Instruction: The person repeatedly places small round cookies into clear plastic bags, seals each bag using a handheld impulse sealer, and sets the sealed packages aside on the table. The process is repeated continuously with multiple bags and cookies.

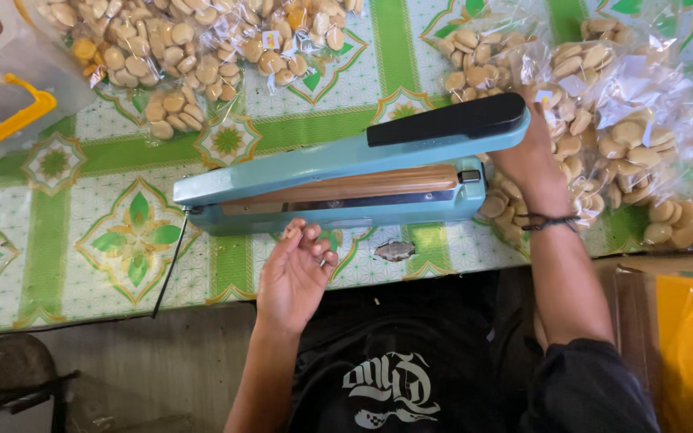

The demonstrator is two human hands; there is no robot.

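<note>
- We see one pale blue heat sealer [346,172] lying across the middle of the bench [82,232], its arm raised.
- Our left hand [294,277] hovers just below the sealer, fingers [310,240] loosely curled, holding nothing.
- Our right hand [532,156] reaches into the cookie bags [627,136] at upper right; we cannot tell how its fingers stand.
- More bags of cookies [178,56] lie upper left; the number is unclear.
- One yellow-handled container [2,104] sits at far left.

right hand [532,152] reaching among cookie bags [603,88] past the raised sealer arm [362,156]; left hand [294,273] loosely curled just below the sealer base [346,210], over the counter [82,232].
</note>
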